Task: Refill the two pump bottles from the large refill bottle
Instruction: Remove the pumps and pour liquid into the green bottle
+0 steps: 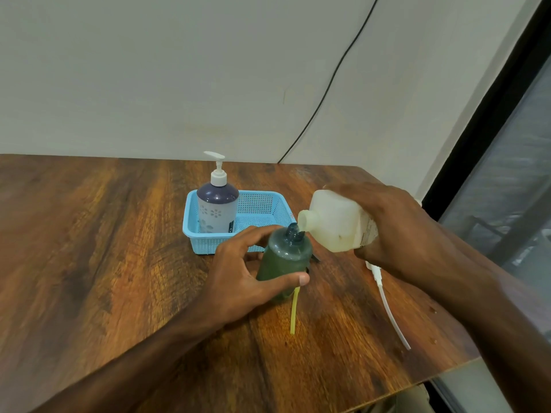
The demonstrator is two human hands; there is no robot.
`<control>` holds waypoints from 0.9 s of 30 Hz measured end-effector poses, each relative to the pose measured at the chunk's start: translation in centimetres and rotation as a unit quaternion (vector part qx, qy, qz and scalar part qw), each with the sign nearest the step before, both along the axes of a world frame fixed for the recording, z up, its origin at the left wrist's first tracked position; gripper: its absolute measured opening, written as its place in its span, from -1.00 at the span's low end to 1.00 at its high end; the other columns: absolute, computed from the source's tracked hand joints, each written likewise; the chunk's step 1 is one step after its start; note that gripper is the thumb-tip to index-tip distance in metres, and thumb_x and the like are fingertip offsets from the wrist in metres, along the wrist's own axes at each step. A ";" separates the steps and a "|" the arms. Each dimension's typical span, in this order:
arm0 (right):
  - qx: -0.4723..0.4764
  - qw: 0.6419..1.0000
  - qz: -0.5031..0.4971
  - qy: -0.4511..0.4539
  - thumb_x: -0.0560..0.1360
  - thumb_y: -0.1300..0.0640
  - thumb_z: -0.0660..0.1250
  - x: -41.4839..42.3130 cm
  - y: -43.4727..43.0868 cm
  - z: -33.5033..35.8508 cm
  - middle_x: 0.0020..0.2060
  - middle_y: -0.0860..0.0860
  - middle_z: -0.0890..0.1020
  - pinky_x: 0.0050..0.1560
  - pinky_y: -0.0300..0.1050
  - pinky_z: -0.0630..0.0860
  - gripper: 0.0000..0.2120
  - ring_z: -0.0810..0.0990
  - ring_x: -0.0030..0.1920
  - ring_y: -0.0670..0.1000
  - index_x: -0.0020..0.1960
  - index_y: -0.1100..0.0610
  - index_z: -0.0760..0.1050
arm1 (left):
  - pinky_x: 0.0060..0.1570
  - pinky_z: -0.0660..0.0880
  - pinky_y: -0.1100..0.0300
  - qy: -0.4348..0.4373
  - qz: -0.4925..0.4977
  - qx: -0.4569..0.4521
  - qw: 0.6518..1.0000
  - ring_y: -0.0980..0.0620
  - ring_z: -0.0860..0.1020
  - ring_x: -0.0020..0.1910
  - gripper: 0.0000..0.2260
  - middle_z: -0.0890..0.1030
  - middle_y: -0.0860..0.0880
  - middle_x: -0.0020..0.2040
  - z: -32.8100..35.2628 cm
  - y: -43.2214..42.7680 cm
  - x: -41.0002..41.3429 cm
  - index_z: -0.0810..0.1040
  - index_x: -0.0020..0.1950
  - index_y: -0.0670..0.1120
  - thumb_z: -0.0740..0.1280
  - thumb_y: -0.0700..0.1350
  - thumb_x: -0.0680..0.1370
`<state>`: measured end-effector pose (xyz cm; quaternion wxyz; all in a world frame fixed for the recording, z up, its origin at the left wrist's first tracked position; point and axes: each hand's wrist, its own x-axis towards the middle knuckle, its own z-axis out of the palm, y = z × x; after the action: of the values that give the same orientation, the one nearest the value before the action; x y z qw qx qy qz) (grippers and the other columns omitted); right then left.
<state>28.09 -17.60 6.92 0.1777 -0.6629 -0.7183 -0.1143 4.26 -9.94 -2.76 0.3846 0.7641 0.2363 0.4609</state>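
Alignment of mouth over neck decides the pour: the large refill bottle [337, 222], gripped by the right hand [396, 231] at centre right, lies tipped with its long axis running leftward, its mouth just beside the open neck of the green bottle [284, 257]. The left hand [238, 278] curls round that standing bottle at frame centre on the tabletop [89, 234]. The second pump bottle [217, 207] stands in the blue basket [262, 201] behind.

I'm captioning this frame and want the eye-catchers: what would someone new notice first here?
First, the middle of the wooden table: the right hand tilts the white refill bottle, its mouth at the neck of the green bottle, which the left hand grips. Behind them, a purple pump bottle stands upright in a light blue basket.
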 end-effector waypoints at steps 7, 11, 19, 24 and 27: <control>-0.009 1.000 -0.012 -0.004 0.30 0.05 0.62 0.3 0.1 -0.2 0.40 -0.02 0.52 0.38 0.20 0.43 -0.14 0.45 0.42 0.08 0.53 -0.02 0.35 | 0.06 0.47 0.50 0.004 0.000 -0.001 1.000 0.30 0.53 0.25 -0.44 0.60 0.36 0.18 0.1 0.0 0.0 0.54 0.24 0.26 0.64 0.14 0.29; -0.008 1.000 -0.012 0.000 0.30 0.06 0.64 0.0 -0.1 0.1 0.39 -0.02 0.52 0.39 0.19 0.43 -0.14 0.45 0.42 0.08 0.53 -0.02 0.36 | 0.05 0.47 0.51 0.005 0.001 -0.005 1.000 0.32 0.52 0.25 -0.44 0.59 0.37 0.18 0.1 -0.1 -0.1 0.53 0.24 0.26 0.64 0.12 0.30; -0.010 1.000 -0.023 -0.002 0.32 0.06 0.63 -1.2 -0.9 0.1 0.34 -0.06 0.55 0.22 -0.19 0.38 -0.20 0.46 0.35 -0.02 0.50 -0.02 0.39 | 0.04 0.48 0.50 0.000 0.003 -0.008 1.000 0.32 0.52 0.25 -0.44 0.60 0.37 0.18 -0.1 0.1 -0.1 0.54 0.24 0.25 0.66 0.08 0.30; -0.026 0.999 -0.021 0.022 0.35 0.05 0.61 -1.5 -1.3 -0.2 0.30 -0.05 0.56 0.02 -0.45 0.26 -0.25 0.43 0.22 -0.11 0.48 0.01 0.40 | 0.06 0.49 0.49 0.009 0.006 -0.008 1.000 0.31 0.52 0.25 -0.42 0.60 0.35 0.18 -0.4 0.4 -0.1 0.56 0.27 0.20 0.66 0.10 0.30; -0.038 0.998 -0.035 0.047 0.35 -0.03 0.60 -1.6 -1.4 -0.6 0.19 -0.14 0.51 -0.10 -0.56 0.31 -0.26 0.40 0.11 -0.19 0.46 -0.02 0.39 | 0.08 0.49 0.48 0.010 0.004 -0.007 1.000 0.31 0.52 0.26 -0.42 0.60 0.35 0.20 -0.4 0.4 -0.1 0.57 0.28 0.19 0.65 0.11 0.30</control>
<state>26.46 -19.02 6.30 0.1819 -0.6983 -0.6896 -0.0612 4.15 -9.55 -3.14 0.3853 0.7651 0.2468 0.4531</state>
